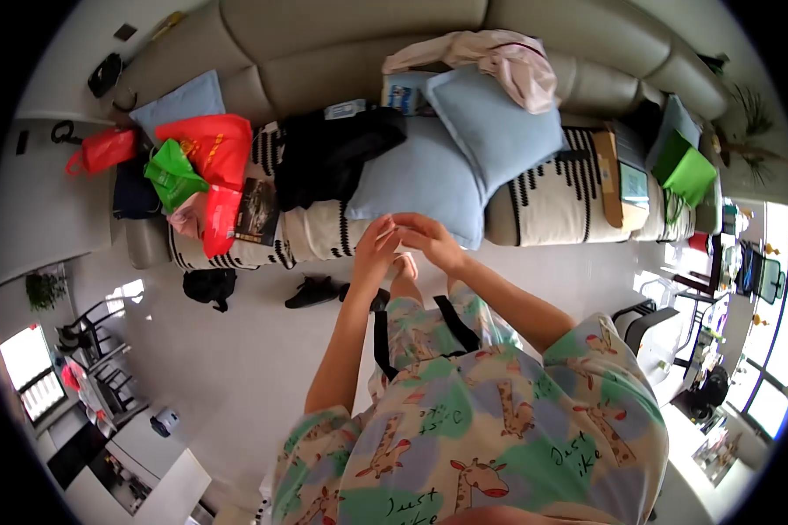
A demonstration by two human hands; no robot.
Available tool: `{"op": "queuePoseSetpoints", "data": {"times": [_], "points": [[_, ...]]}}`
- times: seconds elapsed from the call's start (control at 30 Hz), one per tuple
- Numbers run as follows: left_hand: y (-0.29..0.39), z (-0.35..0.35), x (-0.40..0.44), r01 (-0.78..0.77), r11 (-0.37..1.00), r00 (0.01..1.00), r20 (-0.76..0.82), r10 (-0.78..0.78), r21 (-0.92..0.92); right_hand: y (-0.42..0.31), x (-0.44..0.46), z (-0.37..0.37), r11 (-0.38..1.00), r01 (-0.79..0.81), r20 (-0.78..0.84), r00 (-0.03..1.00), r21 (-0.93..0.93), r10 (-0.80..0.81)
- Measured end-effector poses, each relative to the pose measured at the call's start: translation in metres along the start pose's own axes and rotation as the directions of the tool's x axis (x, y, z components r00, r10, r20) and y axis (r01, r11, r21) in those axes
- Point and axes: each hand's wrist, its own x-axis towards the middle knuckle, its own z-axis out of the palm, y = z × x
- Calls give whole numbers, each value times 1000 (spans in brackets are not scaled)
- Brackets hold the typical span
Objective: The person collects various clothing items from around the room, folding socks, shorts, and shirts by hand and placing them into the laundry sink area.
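Note:
In front of my body, my left hand (376, 246) and my right hand (435, 242) meet at the fingertips. The fingers of both are stretched out and slightly bent, and I see nothing held in them. Just beyond the hands lies a large light-blue cushion (416, 179) on the sofa seat. A second light-blue cushion (496, 122) leans on it, with a pale pink garment (521, 70) draped over its top. To the left, a black garment (324, 157) is spread on the striped seat cover (311, 232).
The grey leather sofa (350, 31) runs across the far side. Red bags (214, 144), a green bag (173, 172) and a dark box (257, 212) sit left; a cardboard box (611, 179) and green bag (685, 166) sit right. Black shoes (313, 292) and a black bag (208, 287) lie on the floor.

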Motion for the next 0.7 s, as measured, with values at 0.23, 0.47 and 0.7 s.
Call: {"op": "queuePoseSetpoints", "data": {"times": [0.23, 0.47, 0.7], "points": [[-29, -78, 135, 61, 953, 996, -83, -37, 295, 82, 186, -39, 766, -232, -356, 934, -600, 5], [-74, -109, 160, 115, 985, 986, -136, -97, 127, 107, 334, -87, 273, -166, -238, 937, -948, -257], [-126, -119, 124, 397, 917, 909, -153, -387, 41, 152, 381, -108, 313, -198, -233, 969, -929, -79]]}}
